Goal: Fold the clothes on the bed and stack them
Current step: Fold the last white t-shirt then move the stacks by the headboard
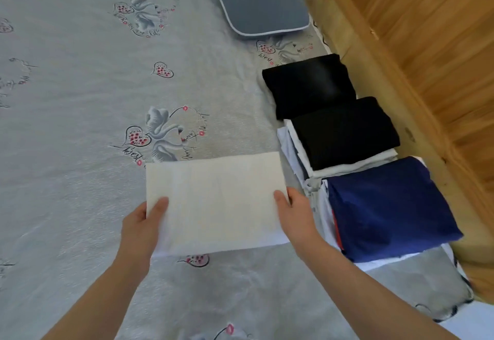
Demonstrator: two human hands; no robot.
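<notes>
White folded cloth (213, 200) lies flat on the bed sheet (80, 99), near the person and just left of the row of stacks. It is a neat rectangle, pale, lightly textured, with a thinner under-layer showing along its near edge. The left hand (141, 224) pinches its left near corner, thumb on top and the other fingers hidden beneath; the right hand (294, 214) holds the right edge the same way, thumb lying on the fabric.

Judging from this, the piece is folded and about to go onto a stack. Held only at the near corners, the far half could sag or fall open as it comes up, undoing the fold. Carried across carelessly, it could also drag the top of a neighbouring pile askew.

To the right, along the wooden bed frame (401, 45), sit three piles: a blue garment (387, 208) topping the nearest stack, a black garment (344, 131) on pale folded pieces in the middle, and another black folded piece (307, 85) beyond. A grey-blue pillow (256, 0) lies at the far end.
</notes>
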